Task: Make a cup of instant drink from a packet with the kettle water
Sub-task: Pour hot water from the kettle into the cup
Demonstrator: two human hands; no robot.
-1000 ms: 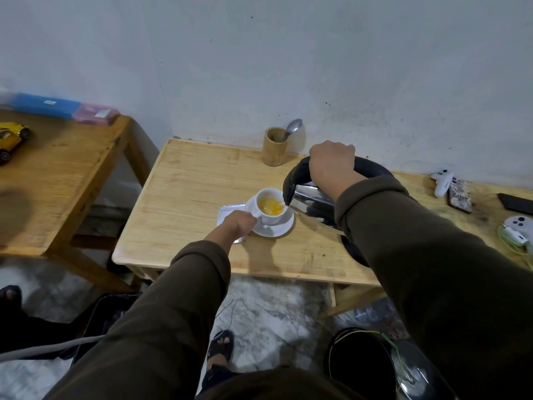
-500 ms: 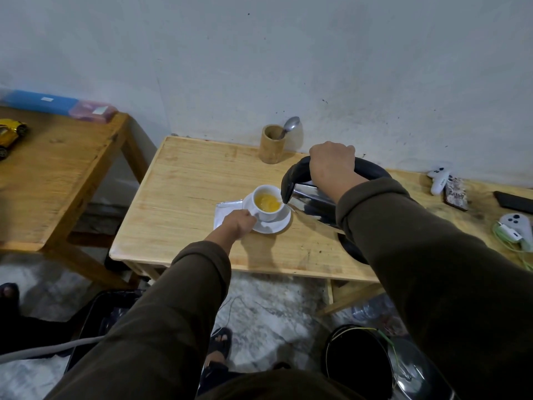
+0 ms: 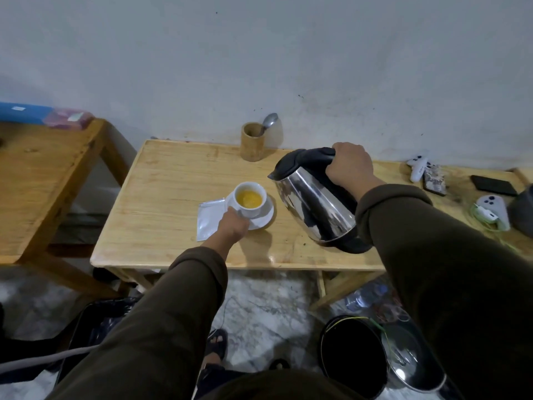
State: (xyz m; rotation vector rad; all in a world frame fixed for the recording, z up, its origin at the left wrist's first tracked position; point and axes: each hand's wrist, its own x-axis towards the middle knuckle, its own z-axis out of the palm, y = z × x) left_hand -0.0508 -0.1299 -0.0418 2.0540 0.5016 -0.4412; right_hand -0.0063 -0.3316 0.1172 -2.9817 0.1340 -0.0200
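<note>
A white cup [image 3: 249, 199] holding yellow-orange liquid sits on a white saucer [image 3: 264, 218] near the middle of the light wooden table [image 3: 161, 197]. My left hand [image 3: 232, 226] grips the cup at its near left side. A silver packet [image 3: 209, 217] lies flat just left of the saucer, partly under my hand. My right hand [image 3: 349, 166] is closed around the black handle of the steel kettle [image 3: 314, 200], which is held nearly upright to the right of the cup, spout toward it, its base near the table's front edge.
A bamboo holder [image 3: 252, 141] with a spoon [image 3: 269, 122] stands by the wall. Game controllers [image 3: 416, 167], a phone [image 3: 493, 185] and cables lie at the table's right. Another wooden table [image 3: 43, 174] stands left. A black bucket [image 3: 353, 353] and lid sit on the floor.
The kettle has swung back from tilted over the cup to nearly upright and moved right, away from the cup. My left hand still holds the cup.
</note>
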